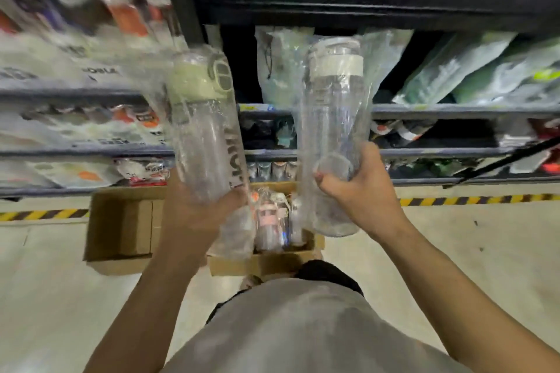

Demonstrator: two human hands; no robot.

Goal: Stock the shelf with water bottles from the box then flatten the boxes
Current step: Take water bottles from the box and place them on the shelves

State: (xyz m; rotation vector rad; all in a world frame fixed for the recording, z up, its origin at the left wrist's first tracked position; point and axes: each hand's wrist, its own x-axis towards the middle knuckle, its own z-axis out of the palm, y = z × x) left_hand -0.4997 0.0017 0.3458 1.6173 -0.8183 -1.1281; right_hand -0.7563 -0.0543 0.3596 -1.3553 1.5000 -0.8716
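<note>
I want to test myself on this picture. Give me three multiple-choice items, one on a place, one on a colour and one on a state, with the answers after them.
1. Where is the box that holds bottles?
A. on the floor, before the shelf
B. on a trolley
C. on a chair

2. What colour is the lid of the left bottle, held in the left hand?
A. red
B. pale green
C. black

3. What is the right hand doing?
A. hanging open
B. pressing the box
C. gripping the right bottle

Answers:
1 A, the box stands on the floor below the shelf.
2 B, the lid looks pale green through the wrap.
3 C, the fingers curl round the right bottle's lower part.
</note>
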